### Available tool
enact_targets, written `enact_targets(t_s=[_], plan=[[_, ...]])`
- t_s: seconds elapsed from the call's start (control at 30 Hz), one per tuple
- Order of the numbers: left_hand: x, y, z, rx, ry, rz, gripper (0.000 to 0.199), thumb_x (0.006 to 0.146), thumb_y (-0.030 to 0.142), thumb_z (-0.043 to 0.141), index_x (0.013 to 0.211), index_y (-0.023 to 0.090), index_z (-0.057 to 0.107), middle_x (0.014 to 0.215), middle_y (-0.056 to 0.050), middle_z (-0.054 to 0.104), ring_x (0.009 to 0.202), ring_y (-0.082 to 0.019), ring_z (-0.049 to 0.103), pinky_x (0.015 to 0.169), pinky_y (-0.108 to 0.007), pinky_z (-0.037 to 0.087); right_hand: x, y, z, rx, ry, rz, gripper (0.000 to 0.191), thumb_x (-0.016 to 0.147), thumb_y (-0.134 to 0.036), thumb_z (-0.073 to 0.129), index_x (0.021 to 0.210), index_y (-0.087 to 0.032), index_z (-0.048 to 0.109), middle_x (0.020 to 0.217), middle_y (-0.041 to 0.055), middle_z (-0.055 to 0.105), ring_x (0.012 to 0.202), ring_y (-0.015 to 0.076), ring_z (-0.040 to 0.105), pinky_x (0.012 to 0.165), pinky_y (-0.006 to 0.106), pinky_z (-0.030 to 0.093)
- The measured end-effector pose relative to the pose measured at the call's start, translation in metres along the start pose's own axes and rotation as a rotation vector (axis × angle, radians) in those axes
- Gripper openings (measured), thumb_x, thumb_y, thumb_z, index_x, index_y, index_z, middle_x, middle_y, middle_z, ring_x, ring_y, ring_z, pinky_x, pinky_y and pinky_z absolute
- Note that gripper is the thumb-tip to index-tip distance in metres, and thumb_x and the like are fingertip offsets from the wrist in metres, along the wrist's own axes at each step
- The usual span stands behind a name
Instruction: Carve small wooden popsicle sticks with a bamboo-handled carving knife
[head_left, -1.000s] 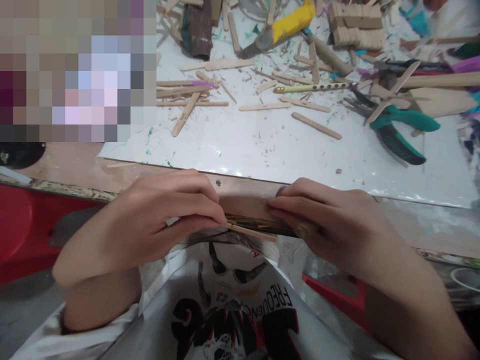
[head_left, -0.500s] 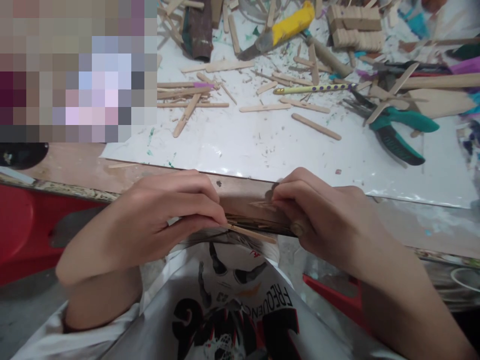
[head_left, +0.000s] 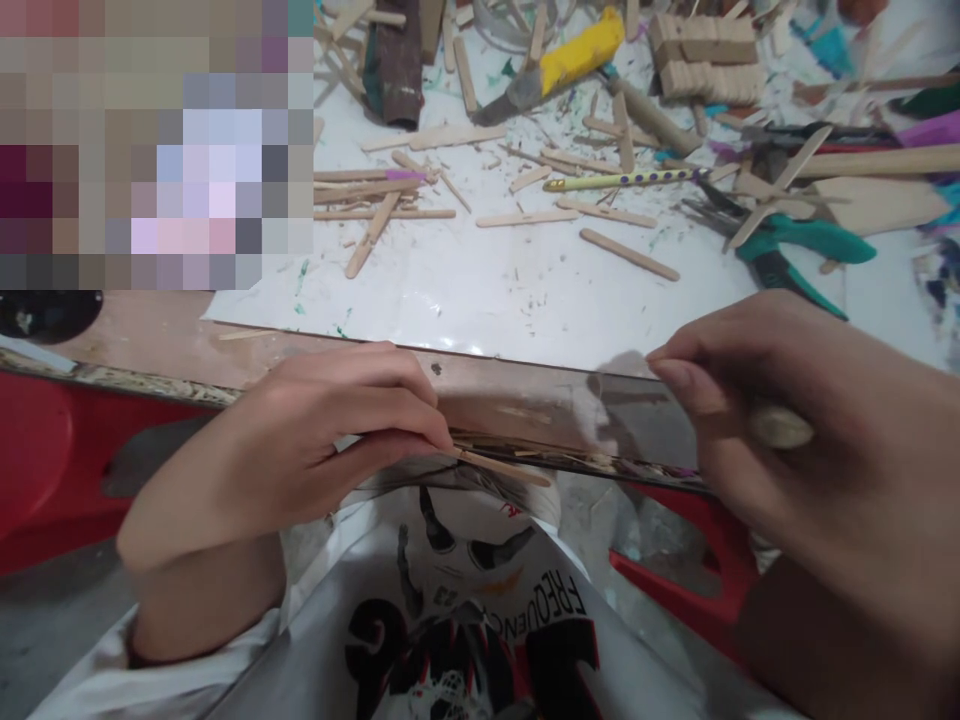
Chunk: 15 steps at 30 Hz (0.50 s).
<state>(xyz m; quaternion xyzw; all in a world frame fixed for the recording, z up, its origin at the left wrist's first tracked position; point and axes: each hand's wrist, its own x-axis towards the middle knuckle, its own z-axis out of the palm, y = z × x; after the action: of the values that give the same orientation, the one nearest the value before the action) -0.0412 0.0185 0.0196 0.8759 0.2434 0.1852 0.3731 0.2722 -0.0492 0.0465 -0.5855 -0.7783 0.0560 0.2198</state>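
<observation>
Near the table's front edge, my left hand is closed in a pinch on a wooden craft stick. The stick points right and slightly down, just above my shirt. My right hand is raised to the right, apart from the stick, its fingers curled round something. A rounded, pale end of that thing shows inside the fist; the rest is hidden by the hand, so its kind is unclear.
Loose craft sticks and shavings litter the white sheet. Farther back lie green-handled pliers, a yellow-handled tool and a stacked block of sticks. Red stools stand below the table edge.
My right hand has moved right and up, away from the craft stick, with the pale-ended thing still in it. My left hand and its stick have hardly moved.
</observation>
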Motion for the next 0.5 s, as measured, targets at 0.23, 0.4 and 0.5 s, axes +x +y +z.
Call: enact_targets(t_s=[0.23,0.4,0.5], plan=[[0.001,0.000,0.002,-0.019,0.002,-0.017,0.015,0.106,0.017,0.063,0.107,0.025,0.075,0.102,0.003,0.074,0.093,-0.007,0.068,0.086,-0.014,0.048,-0.006,0.010,0.008,0.047,-0.219,-0.162,0.021,0.102,-0.021,0.064,0.122,-0.027,0.069,0.111,0.0033,0.074,0.078,0.0132,0.068,0.060,0.028,0.045],[0.001,-0.001,0.002,-0.033,0.013,-0.027,0.015,0.106,0.017,0.063,0.105,0.025,0.076,0.100,0.003,0.074,0.092,-0.008,0.068,0.084,-0.015,0.048,-0.002,0.009,0.027,0.124,-0.307,-0.239,0.026,0.101,-0.014,0.054,0.120,-0.026,0.068,0.109,0.0019,0.071,0.076,0.0113,0.067,0.062,0.026,0.042],[0.001,-0.001,0.002,-0.042,0.014,-0.028,0.015,0.105,0.017,0.064,0.104,0.025,0.076,0.101,0.002,0.074,0.093,-0.008,0.069,0.085,-0.015,0.049,0.001,0.007,0.033,0.103,-0.314,-0.274,0.026,0.098,-0.011,0.052,0.114,-0.023,0.068,0.104,0.0011,0.069,0.070,0.0108,0.063,0.058,0.027,0.038]])
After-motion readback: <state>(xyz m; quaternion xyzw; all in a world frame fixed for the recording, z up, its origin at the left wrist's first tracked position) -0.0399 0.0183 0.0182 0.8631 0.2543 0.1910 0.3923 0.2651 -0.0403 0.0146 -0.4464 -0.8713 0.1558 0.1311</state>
